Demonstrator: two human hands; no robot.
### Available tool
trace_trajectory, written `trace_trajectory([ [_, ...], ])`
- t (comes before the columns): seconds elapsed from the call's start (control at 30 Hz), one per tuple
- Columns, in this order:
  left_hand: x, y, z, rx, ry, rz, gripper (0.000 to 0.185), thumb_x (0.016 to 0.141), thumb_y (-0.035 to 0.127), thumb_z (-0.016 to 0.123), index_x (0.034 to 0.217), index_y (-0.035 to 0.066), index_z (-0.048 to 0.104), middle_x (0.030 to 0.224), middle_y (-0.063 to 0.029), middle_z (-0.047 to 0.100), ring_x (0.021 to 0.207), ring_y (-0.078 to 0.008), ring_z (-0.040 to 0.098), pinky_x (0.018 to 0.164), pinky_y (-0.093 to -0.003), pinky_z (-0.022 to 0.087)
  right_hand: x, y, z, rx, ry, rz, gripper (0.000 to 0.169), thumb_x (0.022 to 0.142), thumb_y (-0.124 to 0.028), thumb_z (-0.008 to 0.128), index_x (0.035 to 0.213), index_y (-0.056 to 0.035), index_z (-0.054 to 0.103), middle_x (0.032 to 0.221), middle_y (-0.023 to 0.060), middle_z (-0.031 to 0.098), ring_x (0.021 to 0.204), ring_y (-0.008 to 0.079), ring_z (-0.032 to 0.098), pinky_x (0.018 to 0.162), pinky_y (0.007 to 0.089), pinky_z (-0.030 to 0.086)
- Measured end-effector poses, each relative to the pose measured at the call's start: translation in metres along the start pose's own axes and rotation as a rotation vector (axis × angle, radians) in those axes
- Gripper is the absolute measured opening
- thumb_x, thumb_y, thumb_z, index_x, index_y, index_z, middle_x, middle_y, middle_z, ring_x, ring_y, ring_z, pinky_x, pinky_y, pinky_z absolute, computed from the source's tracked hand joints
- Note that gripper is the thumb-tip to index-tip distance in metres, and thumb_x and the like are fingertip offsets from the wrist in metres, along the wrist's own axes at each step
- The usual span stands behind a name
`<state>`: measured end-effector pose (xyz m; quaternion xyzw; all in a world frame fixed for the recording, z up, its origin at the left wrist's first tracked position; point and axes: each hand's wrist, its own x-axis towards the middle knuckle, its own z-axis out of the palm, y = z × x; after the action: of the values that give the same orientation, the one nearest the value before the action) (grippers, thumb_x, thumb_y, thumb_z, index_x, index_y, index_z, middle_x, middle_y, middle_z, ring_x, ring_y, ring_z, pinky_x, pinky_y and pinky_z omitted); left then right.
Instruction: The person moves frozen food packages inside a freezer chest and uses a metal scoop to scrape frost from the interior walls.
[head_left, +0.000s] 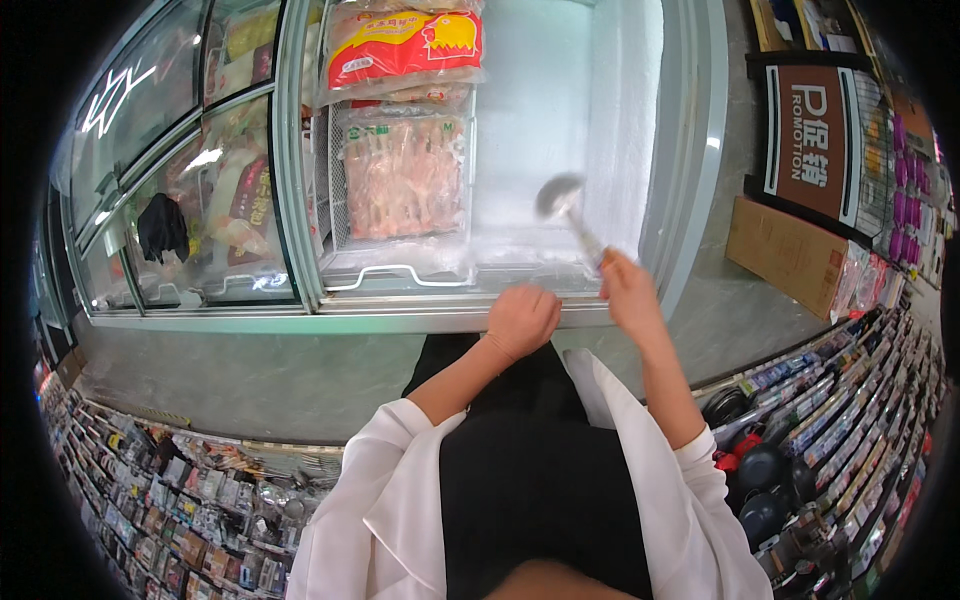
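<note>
My right hand (628, 289) is closed around the handle of a metal ladle (561, 196), blurred at its round head, which is over the frosted inside of a chest freezer (540, 127). My left hand (525, 319) rests with curled fingers on the freezer's front rim (420, 306). Left of the ladle, a white wire basket (336, 180) holds a clear pack of frozen poultry pieces (405, 176). Behind that pack lies a red and yellow bag of frozen chicken (409, 45). Frost lies along the freezer's inner front edge.
Glass lids (217, 217) cover the freezer's left part, with a black cloth-like item (163, 229) on them. At right stand a cardboard box (787, 255) and a brown promotion sign (810, 146). Store shelves with packaged goods and black pans (761, 466) lie behind me.
</note>
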<state>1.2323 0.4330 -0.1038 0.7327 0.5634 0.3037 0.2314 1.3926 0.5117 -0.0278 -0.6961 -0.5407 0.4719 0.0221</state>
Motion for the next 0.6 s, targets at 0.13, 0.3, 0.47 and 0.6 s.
trace_trajectory([
  [0.13,0.001,0.002,0.001,0.012,-0.015,0.005,0.019,0.074,0.014,0.062,0.064,0.010,0.046,0.061,-0.0058,0.045,0.058,-0.0238,0.049,0.051,-0.0358,0.039,-0.004,0.013,-0.003,-0.217,0.259,-0.149,0.027,0.091,-0.021,0.048,0.106,0.0004,0.055,0.069,0.0202,0.058,0.065,0.0341,0.059,0.059,0.0413,0.046],
  [0.3,0.003,0.003,0.005,-0.004,-0.008,-0.045,0.019,0.074,0.013,0.062,0.064,0.010,0.046,0.061,-0.0063,0.045,0.059,-0.0246,0.050,0.051,-0.0364,0.040,0.004,0.022,-0.028,-0.348,-0.139,-0.110,0.026,0.092,-0.019,0.045,0.110,0.0002,0.051,0.088,0.0255,0.060,0.087,0.0405,0.058,0.069,0.0438,0.046],
  [0.47,0.005,0.006,0.008,0.002,-0.006,-0.108,0.018,0.075,0.013,0.061,0.064,0.009,0.047,0.061,-0.0084,0.047,0.059,-0.0272,0.050,0.051,-0.0397,0.040,-0.007,0.012,-0.019,-0.156,0.198,-0.066,0.027,0.092,-0.020,0.045,0.109,-0.0001,0.053,0.087,0.0267,0.060,0.085,0.0430,0.057,0.073,0.0481,0.044],
  [0.6,0.003,0.004,0.010,0.048,0.003,-0.069,0.018,0.074,0.013,0.061,0.064,0.010,0.046,0.062,-0.0067,0.045,0.058,-0.0253,0.049,0.049,-0.0371,0.040,-0.006,0.048,-0.020,-0.366,-0.085,-0.176,0.026,0.093,-0.018,0.044,0.110,-0.0010,0.052,0.083,0.0273,0.060,0.079,0.0441,0.057,0.069,0.0502,0.044],
])
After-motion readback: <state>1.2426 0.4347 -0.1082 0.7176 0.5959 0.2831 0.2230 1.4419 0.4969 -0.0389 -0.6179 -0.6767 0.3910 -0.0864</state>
